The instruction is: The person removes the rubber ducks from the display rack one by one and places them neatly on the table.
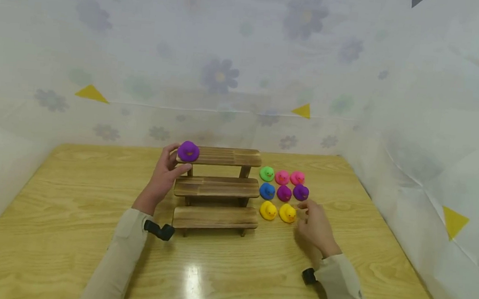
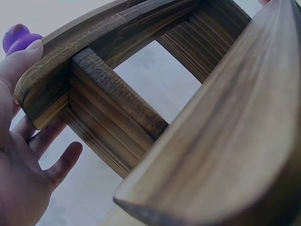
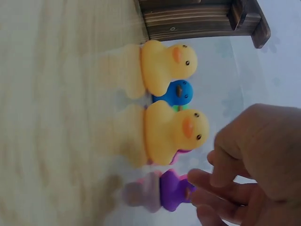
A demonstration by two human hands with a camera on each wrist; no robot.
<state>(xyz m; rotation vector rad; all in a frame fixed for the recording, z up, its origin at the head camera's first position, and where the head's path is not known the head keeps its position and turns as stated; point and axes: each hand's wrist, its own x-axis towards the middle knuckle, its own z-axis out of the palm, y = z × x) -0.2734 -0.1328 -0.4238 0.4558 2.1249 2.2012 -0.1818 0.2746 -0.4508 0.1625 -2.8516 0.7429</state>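
Observation:
A purple rubber duck [image 1: 188, 151] sits at the left end of the top step of a three-tier wooden stand [image 1: 217, 186]. My left hand [image 1: 162, 176] is around that end, its thumb [image 2: 33, 49] at the duck's base and other fingers spread behind and below the step. The index fingertip is hidden in the left wrist view. Beside the stand, my right hand [image 1: 315, 226] is low at the group's right edge, fingers loosely bent. Its fingertips [image 3: 200, 178] overlap another purple duck [image 1: 301, 192] in the right wrist view, with a yellow duck [image 1: 287, 213] close by.
Right of the stand, ducks are grouped in rows: green [image 1: 267, 173], two pink [image 1: 282, 177], blue [image 1: 267, 191], magenta [image 1: 284, 193] and a second yellow duck [image 1: 268, 211]. Flower-printed white cloth [image 1: 245, 75] encloses the back and sides of the wooden table [image 1: 229, 280].

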